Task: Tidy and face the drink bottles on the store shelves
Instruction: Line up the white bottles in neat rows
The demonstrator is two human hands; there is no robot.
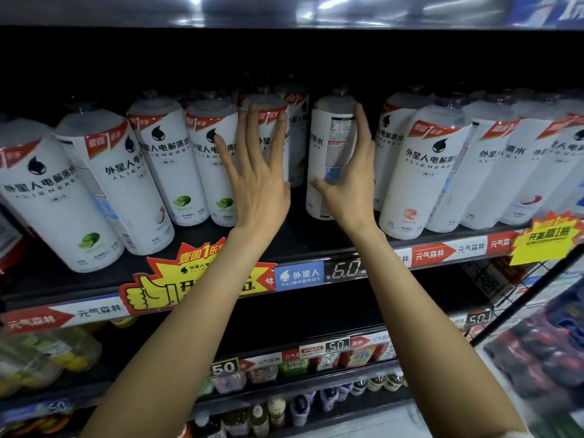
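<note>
Bottle (328, 159), label backward, gripped by right hand (347, 184); left hand (256, 181) spread, seemingly touching another.

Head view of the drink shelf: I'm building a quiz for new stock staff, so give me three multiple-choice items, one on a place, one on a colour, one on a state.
1. Where is the bottle in the right hand?
A. Set back from the front row
B. On the shelf below
C. At the shelf edge

2. What colour is the Alienergy tag on the shelf rail?
A. Green
B. Blue
C. Black

3. How is the left hand?
A. Clenched
B. Open, fingers spread
C. Holding a price tag

Answers:
1 A, the turned bottle stands behind its neighbours.
2 B, white print on blue.
3 B, flat before a white bottle.
</note>
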